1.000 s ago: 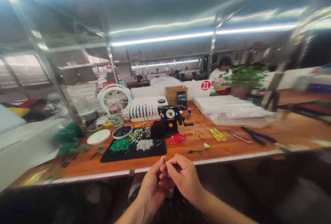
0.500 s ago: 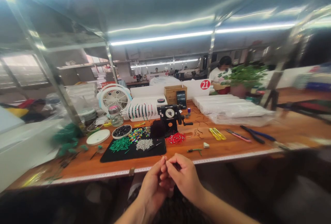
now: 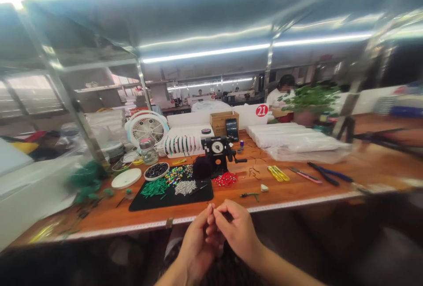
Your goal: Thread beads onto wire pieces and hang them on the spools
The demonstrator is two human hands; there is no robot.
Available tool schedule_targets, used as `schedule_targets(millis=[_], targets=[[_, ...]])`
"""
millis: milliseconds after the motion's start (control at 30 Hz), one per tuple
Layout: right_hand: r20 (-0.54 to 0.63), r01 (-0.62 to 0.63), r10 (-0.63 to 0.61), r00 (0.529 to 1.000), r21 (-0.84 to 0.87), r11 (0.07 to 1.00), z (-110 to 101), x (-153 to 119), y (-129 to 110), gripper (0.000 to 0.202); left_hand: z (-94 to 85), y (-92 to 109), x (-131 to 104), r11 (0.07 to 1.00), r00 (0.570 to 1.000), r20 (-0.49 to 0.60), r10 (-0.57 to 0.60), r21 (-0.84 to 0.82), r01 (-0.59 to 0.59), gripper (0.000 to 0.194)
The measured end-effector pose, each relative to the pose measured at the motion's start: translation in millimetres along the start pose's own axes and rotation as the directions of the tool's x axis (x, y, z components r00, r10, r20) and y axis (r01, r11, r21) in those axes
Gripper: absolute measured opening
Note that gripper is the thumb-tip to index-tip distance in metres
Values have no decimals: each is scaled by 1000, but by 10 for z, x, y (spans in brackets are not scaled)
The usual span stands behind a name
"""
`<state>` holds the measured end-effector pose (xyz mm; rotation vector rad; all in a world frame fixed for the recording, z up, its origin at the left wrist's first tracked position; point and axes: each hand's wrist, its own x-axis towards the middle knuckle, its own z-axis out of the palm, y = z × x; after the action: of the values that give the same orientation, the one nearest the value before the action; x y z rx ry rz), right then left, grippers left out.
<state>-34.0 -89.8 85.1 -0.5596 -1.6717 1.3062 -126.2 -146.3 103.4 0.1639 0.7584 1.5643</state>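
Note:
My left hand (image 3: pixel 200 235) and my right hand (image 3: pixel 237 229) meet fingertip to fingertip just in front of the table edge. Both are closed in a pinch, thumb against finger. Whatever they pinch is too small to make out. Beyond them lies a black mat (image 3: pixel 140 203) bearing green tubes (image 3: pixel 154 187), silver-grey beads (image 3: pixel 185 187) and multicoloured beads (image 3: pixel 175 174). A heap of red beads (image 3: pixel 225 179) sits right of the mat. Nearest my right hand on the table are a green twisted piece (image 3: pixel 250 195) and a small white lump (image 3: pixel 264 187).
Behind the mat stands a black hand-cranked machine (image 3: pixel 216 149) beside white spools (image 3: pixel 181 144). A dish of black beads (image 3: pixel 156 171), a white lid (image 3: pixel 126 178) and a fan (image 3: pixel 147 129) are at left. Pliers (image 3: pixel 327 173), a red-handled tool (image 3: pixel 306 175) and wrapped white rolls (image 3: pixel 294 136) occupy the right.
The whole view has shifted slightly, so the table sits a little lower in it. My hands keep the same pinched pose, fingertips together.

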Motion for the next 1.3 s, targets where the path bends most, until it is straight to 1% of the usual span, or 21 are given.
schedule_targets(millis=[167, 267, 400, 533, 700, 833, 933, 1000, 1067, 1167, 1233, 1300], targets=[[-2, 7, -7, 1000, 6, 1000, -10, -15, 13, 21, 19, 7, 12, 999, 1000, 15, -14, -31, 15, 36], [-10, 6, -6, 1000, -1, 1000, -17, -16, -3, 21, 16, 1, 23, 1000, 1000, 20, -6, -15, 6, 36], [-1, -9, 9, 1000, 48, 999, -34, -12, -67, 20, 37, 0, 16, 1000, 1000, 19, -10, -10, 10, 35], [-22, 44, -44, 999, -6, 999, -57, -13, -112, 20, 77, 25, -1, 998, 999, -7, -50, -28, 50, 36], [-12, 29, -29, 1000, 2, 1000, -56, -6, -104, 19, 109, 38, -18, 999, 999, -11, -42, -25, 42, 35], [-7, -42, 43, 999, 50, 998, -37, -8, -73, 21, 90, 22, -17, 999, 1000, -2, -22, 34, 22, 36], [-3, -66, 66, 998, 80, 995, -25, -18, -56, 25, 56, 2, -15, 998, 1000, 10, -19, 60, 18, 36], [20, -89, 87, 996, 115, 989, -24, -19, -60, 28, 43, -21, -15, 997, 1000, 21, -12, 82, 10, 36], [47, -128, 122, 991, 146, 981, -36, -10, -78, 32, 45, -51, -9, 990, 999, 29, 41, 131, -45, 37], [96, -198, 183, 978, 183, 963, -103, 20, -115, 34, 70, -83, 25, 957, 987, 40, 157, 241, -162, 39], [144, -254, 227, 963, 205, 945, -179, 44, -133, 31, 88, -79, 64, 939, 983, 37, 179, 291, -182, 39], [176, -295, 260, 949, 209, 932, -259, 63, -138, 28, 103, -61, 100, 933, 982, 11, 188, 310, -182, 38]])
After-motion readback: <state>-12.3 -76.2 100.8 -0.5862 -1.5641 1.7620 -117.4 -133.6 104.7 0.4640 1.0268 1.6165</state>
